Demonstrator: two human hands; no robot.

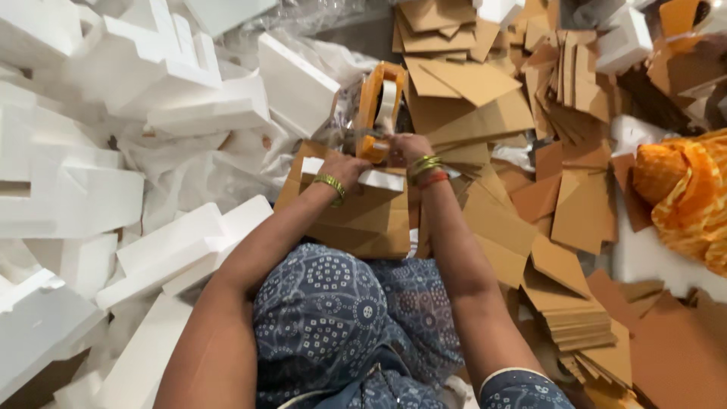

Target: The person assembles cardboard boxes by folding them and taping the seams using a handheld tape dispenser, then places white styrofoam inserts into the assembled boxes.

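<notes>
Blue patterned lap (341, 318) nearest; brown cardboard box (363, 220) against it. Left hand (344, 168) presses white foam block (379, 179) on top. Right hand (405, 145) clamped on orange tape dispenser (379, 106) just beyond.

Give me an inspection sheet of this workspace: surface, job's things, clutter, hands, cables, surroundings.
Surface: floor, almost wholly covered; a pale patch shows at right.
Job's things: cardboard box on the lap, white foam strip across its top; orange tape dispenser at its far edge.
Clutter: foam blocks on the left, cardboard sheets on the right, plastic film at the top.
Hands: left hand on the strip; right hand at the dispenser.
Cables: nothing seen.
Surroundings: orange cloth at the right edge.
</notes>
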